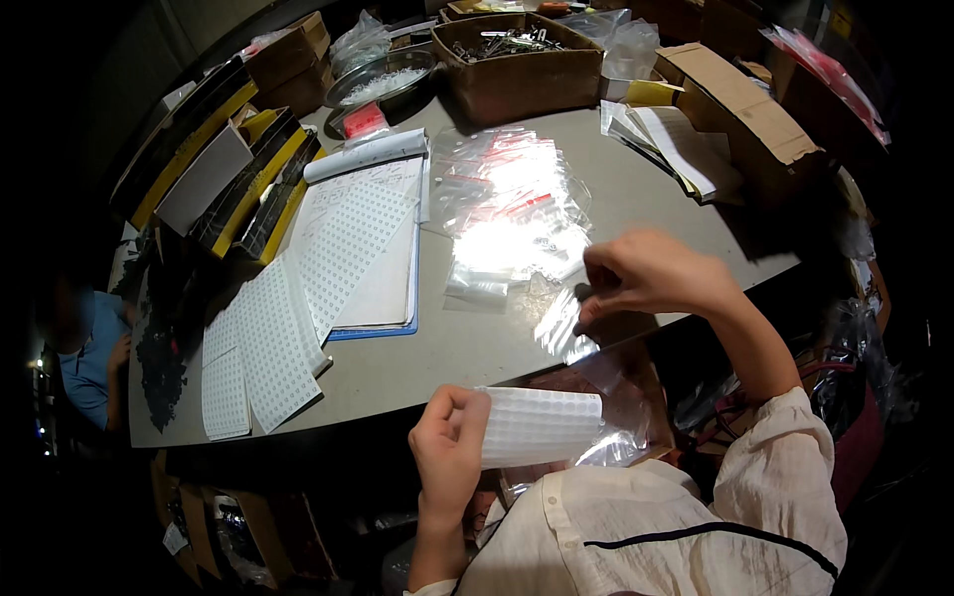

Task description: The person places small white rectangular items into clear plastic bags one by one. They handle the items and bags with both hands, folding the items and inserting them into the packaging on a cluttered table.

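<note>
Sheet [545, 427] in left hand [449, 437] — right hand [641, 273] perhaps touching bag [558, 326].

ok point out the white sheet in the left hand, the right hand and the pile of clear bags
White sheet [543, 427]: head view, middle of its face
Right hand [656, 273]: head view, back of the hand
Pile of clear bags [517, 211]: head view, middle of the pile

Sheets [280, 363] lie toward the near left corner of the bench [388, 370], bags [519, 204] mid-bench, a carton [532, 87] by the far edge.
</note>
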### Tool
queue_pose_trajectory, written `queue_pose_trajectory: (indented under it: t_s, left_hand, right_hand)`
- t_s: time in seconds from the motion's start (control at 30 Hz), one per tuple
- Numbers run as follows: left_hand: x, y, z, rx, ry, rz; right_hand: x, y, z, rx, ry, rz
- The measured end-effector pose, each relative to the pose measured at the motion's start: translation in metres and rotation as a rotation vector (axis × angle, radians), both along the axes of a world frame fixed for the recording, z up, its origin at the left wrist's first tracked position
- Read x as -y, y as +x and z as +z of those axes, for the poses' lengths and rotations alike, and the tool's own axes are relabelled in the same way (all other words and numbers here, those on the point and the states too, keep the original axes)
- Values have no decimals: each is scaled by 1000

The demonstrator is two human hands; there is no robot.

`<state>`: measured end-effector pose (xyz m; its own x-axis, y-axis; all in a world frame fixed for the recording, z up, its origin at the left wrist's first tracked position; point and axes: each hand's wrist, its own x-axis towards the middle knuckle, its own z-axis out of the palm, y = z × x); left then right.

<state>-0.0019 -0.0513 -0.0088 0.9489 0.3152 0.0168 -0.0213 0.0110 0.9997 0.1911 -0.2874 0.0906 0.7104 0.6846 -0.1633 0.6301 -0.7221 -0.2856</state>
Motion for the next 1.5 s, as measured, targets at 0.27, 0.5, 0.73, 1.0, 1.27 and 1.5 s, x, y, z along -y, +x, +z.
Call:
queue_pose_trajectory:
  t_s: [0.27,0.5,0.73,1.0,1.27,1.5]
  left_hand:
    - [-1,2,3,52,-55,-19]
    - [-3,0,7,33,-80,-19]
    - [-9,-7,7,31,-113,-13]
    - [5,-3,14,50,-68,-79]
    - [36,5,23,29,221,-187]
    - [39,9,22,5,200,-236]
  right_hand:
    - [-13,52,-44,224,426,93]
    - [-11,57,-59,366,197,-95]
    - [37,26,-30,204,-4,-214]
    - [39,-46,-19,126,61,21]
    - [-5,-85,-18,-22,583,295]
    - [-12,-94,-35,218,530,360]
